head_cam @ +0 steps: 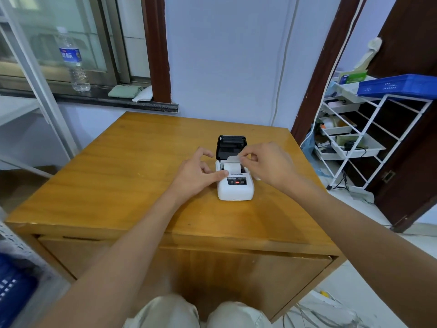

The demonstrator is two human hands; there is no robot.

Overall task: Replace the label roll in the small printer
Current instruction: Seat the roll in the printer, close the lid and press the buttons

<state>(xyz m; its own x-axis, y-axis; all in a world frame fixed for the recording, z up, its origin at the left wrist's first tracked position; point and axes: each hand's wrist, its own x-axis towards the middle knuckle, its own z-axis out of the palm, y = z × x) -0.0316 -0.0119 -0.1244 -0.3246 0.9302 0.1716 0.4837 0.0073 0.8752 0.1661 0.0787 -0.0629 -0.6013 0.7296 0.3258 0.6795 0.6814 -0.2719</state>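
A small white printer (236,189) sits on the wooden table (118,176) with its black lid (230,145) flipped up and back. A white label roll (233,167) lies in the open bay. My right hand (267,164) pinches the loose end of the label strip (233,159), lifted just above the roll. My left hand (201,172) rests against the printer's left side, thumb tip on the front edge of the roll bay. Something small and white (257,178) peeks out under my right hand; I cannot identify it.
A water bottle (73,60) and folded cloths (123,92) stand on the window sill at the back left. A white wire rack (354,138) with trays and a blue crate (399,85) stands to the right, beside a dark door. My knees show at the bottom edge.
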